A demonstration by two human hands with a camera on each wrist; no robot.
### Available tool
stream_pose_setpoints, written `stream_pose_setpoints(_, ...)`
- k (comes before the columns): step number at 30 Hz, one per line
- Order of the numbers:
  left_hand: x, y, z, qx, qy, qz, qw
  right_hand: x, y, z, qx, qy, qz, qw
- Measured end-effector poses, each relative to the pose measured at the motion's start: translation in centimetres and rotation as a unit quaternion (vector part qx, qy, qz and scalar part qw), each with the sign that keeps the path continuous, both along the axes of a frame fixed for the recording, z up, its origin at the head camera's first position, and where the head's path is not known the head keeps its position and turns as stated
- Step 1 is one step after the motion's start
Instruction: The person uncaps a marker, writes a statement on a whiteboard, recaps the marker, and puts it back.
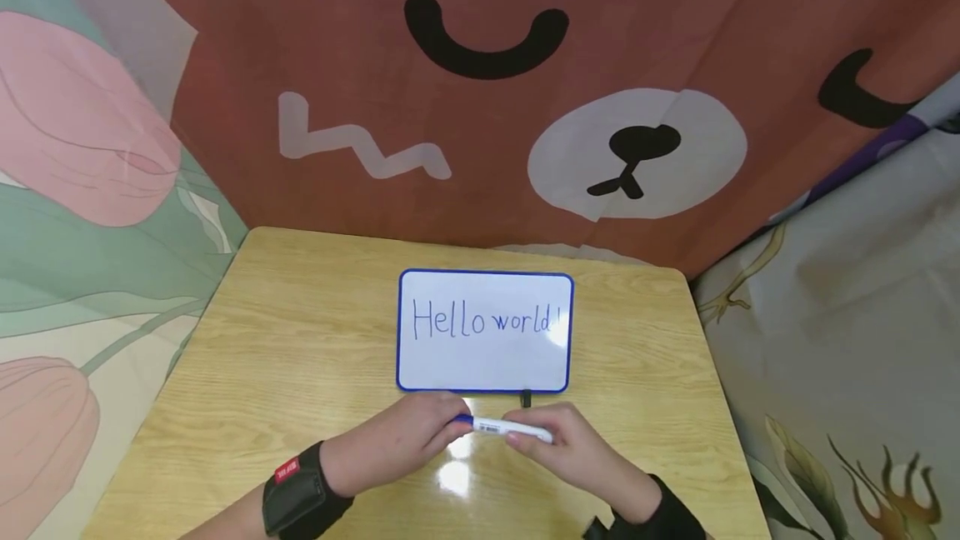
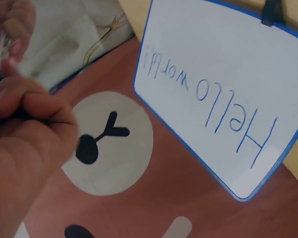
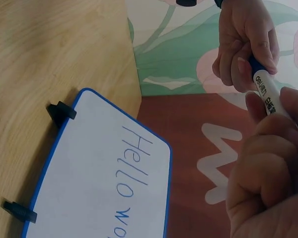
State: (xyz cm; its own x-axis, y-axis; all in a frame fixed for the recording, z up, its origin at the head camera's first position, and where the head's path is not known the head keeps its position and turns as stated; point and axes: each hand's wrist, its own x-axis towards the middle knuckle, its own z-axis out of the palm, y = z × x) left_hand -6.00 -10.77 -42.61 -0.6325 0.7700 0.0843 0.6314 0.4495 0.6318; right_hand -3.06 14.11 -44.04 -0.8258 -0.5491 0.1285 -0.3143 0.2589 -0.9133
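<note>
A white marker with a blue cap (image 1: pixel 491 425) is held level between both hands, in front of the whiteboard. My left hand (image 1: pixel 420 432) pinches the blue cap end. Around the white barrel curl the fingers and thumb of my right hand (image 1: pixel 573 446). In the right wrist view the cap sits against the barrel, and printed lettering shows on the marker (image 3: pixel 268 94). Behind the hands stands a small blue-framed whiteboard (image 1: pixel 483 365) with "Hello world!" written on it in blue.
The whiteboard stands on black clip feet (image 3: pixel 62 111) on a light wooden table (image 1: pixel 300 315). A curtain with a brown bear print (image 1: pixel 480 123) hangs along the table's far edge, and patterned cloth hangs at both sides. Black bands (image 1: pixel 303 494) are strapped on the wrists.
</note>
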Motion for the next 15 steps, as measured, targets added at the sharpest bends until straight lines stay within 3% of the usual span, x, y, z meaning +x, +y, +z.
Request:
stream_pose_setpoints(5, -0.1, -0.7, -0.6, -0.008, -0.061, 0.016, 0.9980, -0.1, -0.2, -0.5, 0.102, 0.030, 0.008, 0.9943)
stream_pose_setpoints(11, -0.2, -1.7, -1.5, -0.031, -0.147, 0.015, 0.9886, -0.5, 0.5, -0.6, 0.254, 0.078, 0.040, 0.9633)
stream_pose_setpoints(13, -0.4, -2.0, -1.8, -0.043, -0.152, 0.024, 0.9871, -0.9, 1.2, -0.7, 0.273, 0.107, 0.017, 0.9559)
stream_pose_setpoints(15, -0.7, -2.4, -2.2, -0.052, -0.154, 0.038, 0.9859, -1.4, 2.2, -0.9, 0.277, 0.130, -0.037, 0.9514)
